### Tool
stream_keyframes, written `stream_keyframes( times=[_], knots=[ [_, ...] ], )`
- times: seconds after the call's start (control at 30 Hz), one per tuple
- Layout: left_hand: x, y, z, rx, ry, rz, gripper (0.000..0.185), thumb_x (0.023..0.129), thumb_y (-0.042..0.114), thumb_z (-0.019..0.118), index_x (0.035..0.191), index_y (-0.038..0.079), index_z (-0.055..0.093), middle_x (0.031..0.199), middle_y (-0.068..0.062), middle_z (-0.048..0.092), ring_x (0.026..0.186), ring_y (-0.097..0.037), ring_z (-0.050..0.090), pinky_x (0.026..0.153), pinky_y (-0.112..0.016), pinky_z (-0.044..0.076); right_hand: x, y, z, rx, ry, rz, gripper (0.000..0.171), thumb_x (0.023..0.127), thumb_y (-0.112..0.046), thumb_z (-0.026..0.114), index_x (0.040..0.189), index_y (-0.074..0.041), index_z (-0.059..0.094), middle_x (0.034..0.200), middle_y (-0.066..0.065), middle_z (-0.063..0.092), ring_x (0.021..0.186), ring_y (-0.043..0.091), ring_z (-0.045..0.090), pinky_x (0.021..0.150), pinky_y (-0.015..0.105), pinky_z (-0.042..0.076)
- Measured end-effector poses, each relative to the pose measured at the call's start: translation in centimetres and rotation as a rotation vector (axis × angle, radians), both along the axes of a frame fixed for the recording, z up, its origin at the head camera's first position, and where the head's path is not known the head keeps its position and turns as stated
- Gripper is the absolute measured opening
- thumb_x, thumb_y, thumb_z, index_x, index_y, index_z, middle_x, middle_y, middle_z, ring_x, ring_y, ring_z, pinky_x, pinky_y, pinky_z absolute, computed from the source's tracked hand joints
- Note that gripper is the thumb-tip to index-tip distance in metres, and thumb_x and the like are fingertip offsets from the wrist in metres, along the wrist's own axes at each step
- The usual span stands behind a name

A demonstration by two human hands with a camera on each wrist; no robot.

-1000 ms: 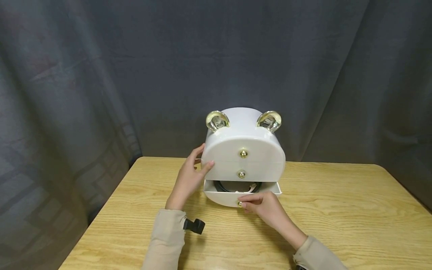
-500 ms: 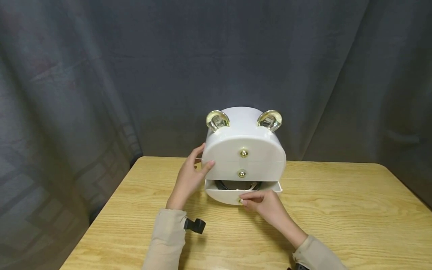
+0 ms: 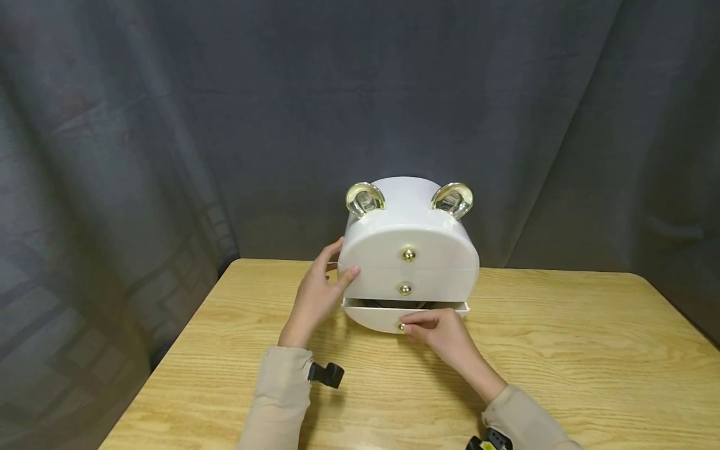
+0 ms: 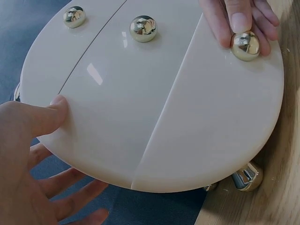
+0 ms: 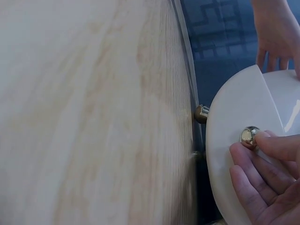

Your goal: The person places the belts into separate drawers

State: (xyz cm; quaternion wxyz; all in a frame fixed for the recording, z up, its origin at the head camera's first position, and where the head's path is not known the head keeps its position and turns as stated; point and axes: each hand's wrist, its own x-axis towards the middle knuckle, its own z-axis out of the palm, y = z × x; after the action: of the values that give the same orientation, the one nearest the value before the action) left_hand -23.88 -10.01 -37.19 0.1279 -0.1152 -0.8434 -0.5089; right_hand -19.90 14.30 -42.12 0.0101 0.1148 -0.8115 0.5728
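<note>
— What does your right hand have?

— My right hand (image 3: 441,336) pinches the small round gold knob (image 3: 402,327) of the bottom white drawer (image 3: 388,317), thumb and fingertips pressed together on it. In the left wrist view the thumb (image 4: 240,18) lies on top of the knob with the other fingers behind. The drawer stands slightly out from the cabinet front, a narrow dark slot showing above its top edge; I cannot tell what lies inside.

— And the left?

— My left hand (image 3: 316,301) is spread against the glossy white half-round drawer cabinet (image 3: 409,250) at nine o'clock from the knob. The thumb (image 4: 52,116) presses flat on the front face, and the straight fingers reach round the curved side. It pinches nothing.

— Where does the cabinet stand?

— On the light wooden table (image 3: 562,362), toward its far edge, at twelve o'clock from me. Two more gold knobs, the upper drawer knob (image 3: 408,254) and the middle drawer knob (image 3: 404,289), sit in a line above the one I hold. Two clear, gold-rimmed ear-shaped ornaments (image 3: 365,199) crown the top at eleven and one o'clock. Small gold feet (image 4: 246,176) carry the cabinet.

— Beyond it?

— A dark grey curtain (image 3: 169,125) hangs behind the table. My beige sleeves (image 3: 278,400) show at six o'clock.
</note>
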Motion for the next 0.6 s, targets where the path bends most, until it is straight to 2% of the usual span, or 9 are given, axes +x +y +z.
stream_keyframes(
  times=[0.2, 0.37, 0.6],
  knots=[
    [0.1, 0.0, 0.1, -0.001, -0.008, -0.001, 0.063, 0.095, 0.041, 0.066, 0.151, 0.029, 0.040, 0.145, -0.002, 0.050, 0.124, -0.029, 0.053, 0.097, -0.055, 0.048, -0.4, -0.1, -0.1, 0.013, 0.025, -0.007, 0.013, 0.085, 0.004, 0.073, 0.098, 0.003, 0.077, 0.103, 0.019, 0.073, 0.085, 0.031, 0.072, 0.071, 0.027, 0.059],
    [0.1, 0.0, 0.1, -0.007, -0.005, -0.001, 0.065, 0.095, 0.043, 0.066, 0.152, 0.029, 0.039, 0.145, -0.003, 0.050, 0.124, -0.029, 0.053, 0.096, -0.054, 0.048, -0.7, -0.3, -0.1, 0.025, 0.015, -0.046, 0.013, 0.083, 0.006, 0.075, 0.095, 0.001, 0.078, 0.099, 0.015, 0.074, 0.083, 0.028, 0.072, 0.071, 0.026, 0.058],
    [0.0, 0.1, 0.0, -0.006, -0.011, 0.000, 0.062, 0.096, 0.042, 0.065, 0.151, 0.029, 0.040, 0.148, -0.001, 0.047, 0.125, -0.028, 0.053, 0.096, -0.053, 0.049, -1.1, -0.4, -0.3, 0.052, 0.052, -0.059, 0.013, 0.083, 0.006, 0.075, 0.094, 0.002, 0.078, 0.092, 0.014, 0.075, 0.076, 0.028, 0.072, 0.067, 0.026, 0.058]
  ],
)
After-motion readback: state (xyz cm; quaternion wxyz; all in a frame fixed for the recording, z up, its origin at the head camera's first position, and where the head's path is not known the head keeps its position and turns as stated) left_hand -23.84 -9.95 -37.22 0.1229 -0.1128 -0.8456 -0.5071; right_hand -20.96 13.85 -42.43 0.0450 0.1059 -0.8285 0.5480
